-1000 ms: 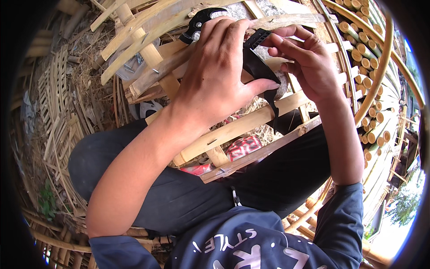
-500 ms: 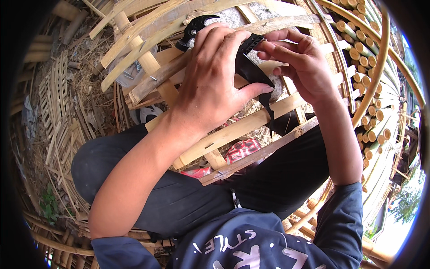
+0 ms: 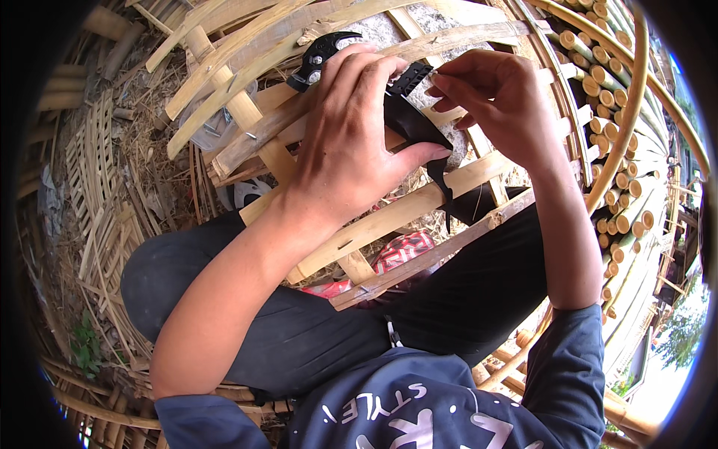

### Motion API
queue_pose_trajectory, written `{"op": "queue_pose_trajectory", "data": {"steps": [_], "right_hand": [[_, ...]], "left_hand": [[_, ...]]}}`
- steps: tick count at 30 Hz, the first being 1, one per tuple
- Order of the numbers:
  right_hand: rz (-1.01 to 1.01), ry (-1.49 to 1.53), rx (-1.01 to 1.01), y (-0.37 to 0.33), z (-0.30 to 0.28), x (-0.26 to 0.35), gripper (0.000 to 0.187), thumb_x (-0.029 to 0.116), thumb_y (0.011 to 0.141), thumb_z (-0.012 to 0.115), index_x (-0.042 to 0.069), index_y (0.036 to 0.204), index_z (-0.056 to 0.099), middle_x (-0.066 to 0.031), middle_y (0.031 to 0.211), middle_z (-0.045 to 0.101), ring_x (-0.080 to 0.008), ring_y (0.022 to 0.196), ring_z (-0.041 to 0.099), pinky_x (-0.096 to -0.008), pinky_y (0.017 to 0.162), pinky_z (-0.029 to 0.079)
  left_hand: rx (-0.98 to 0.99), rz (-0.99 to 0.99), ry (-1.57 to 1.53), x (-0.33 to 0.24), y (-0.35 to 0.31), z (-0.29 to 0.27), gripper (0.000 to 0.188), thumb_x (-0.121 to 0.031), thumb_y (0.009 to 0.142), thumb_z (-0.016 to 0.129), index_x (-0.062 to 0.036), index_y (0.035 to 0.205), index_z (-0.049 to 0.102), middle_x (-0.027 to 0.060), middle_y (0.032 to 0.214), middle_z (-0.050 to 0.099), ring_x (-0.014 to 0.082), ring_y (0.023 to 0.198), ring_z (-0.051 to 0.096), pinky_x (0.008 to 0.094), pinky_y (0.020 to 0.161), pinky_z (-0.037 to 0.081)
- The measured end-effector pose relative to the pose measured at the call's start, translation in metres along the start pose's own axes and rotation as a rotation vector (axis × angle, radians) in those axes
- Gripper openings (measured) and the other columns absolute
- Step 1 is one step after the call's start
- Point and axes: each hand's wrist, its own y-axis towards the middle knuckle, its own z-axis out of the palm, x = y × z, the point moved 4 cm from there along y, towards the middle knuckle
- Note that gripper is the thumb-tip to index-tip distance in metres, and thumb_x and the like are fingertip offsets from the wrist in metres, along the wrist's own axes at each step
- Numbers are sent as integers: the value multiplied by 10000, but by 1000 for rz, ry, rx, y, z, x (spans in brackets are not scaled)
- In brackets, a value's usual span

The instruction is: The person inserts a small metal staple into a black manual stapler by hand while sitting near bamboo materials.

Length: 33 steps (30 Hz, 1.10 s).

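Observation:
My left hand (image 3: 344, 131) is closed round a black strap (image 3: 411, 120), thumb laid along its lower part. The strap's thin tail hangs over the wooden slats. From the top of the strap sticks out a black slotted buckle (image 3: 410, 78). My right hand (image 3: 501, 93) has thumb and fingertips pinched together at the buckle's right end; anything small between them is too hard to make out. Just beyond my left fingers shows a black curved piece with silver round studs (image 3: 321, 58), partly hidden by that hand. Whether it joins the strap is hidden.
A slatted bamboo frame (image 3: 396, 213) lies across my lap, with nails poking from some slats. Under it are a red patterned packet (image 3: 404, 251) and a clear tub (image 3: 213, 127) of nails. Cut bamboo poles (image 3: 624, 179) are stacked at right; split strips (image 3: 101, 209) lie at left.
My right hand has turned, its fingers drawing together into a pinch at the buckle's end. The buckle and strap have shifted slightly left; my left hand keeps its hold.

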Motion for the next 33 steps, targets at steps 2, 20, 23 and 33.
{"op": "queue_pose_trajectory", "data": {"steps": [2, 20, 23, 33], "right_hand": [[18, -76, 4, 1, 0, -1, 161, 93, 978, 718, -52, 1044, 734, -122, 853, 770, -153, 781, 776, -279, 582, 575], [-104, -249, 67, -3, -11, -1, 128, 114, 1023, 665, 26, 1106, 705, -63, 946, 769, -134, 834, 765, -268, 649, 587], [-100, -198, 5, -6, -15, 2, 110, 46, 980, 698, -40, 1048, 711, -120, 895, 767, -174, 771, 772, -288, 690, 600], [-237, -186, -78, -6, -8, 6, 115, 57, 955, 728, -27, 1032, 739, -126, 914, 782, -188, 718, 768, -288, 648, 602]], "left_hand": [[4, -13, -11, 1, 0, 0, 787, -256, 635, 981, -9, 1269, 586, 153, 1257, 610, 353, 1259, 550, 437, 1036, 485], [1, 24, 36, 1, 0, -1, 840, -305, 633, 977, -8, 1312, 582, 150, 1240, 619, 358, 1237, 552, 454, 1067, 452], [-6, 33, 36, 0, 1, -1, 840, -306, 633, 976, -11, 1314, 583, 148, 1242, 619, 359, 1238, 547, 458, 1071, 448], [5, 37, 35, -1, 1, 1, 839, -265, 634, 975, -10, 1327, 578, 150, 1254, 617, 357, 1242, 542, 459, 1070, 448]]}}
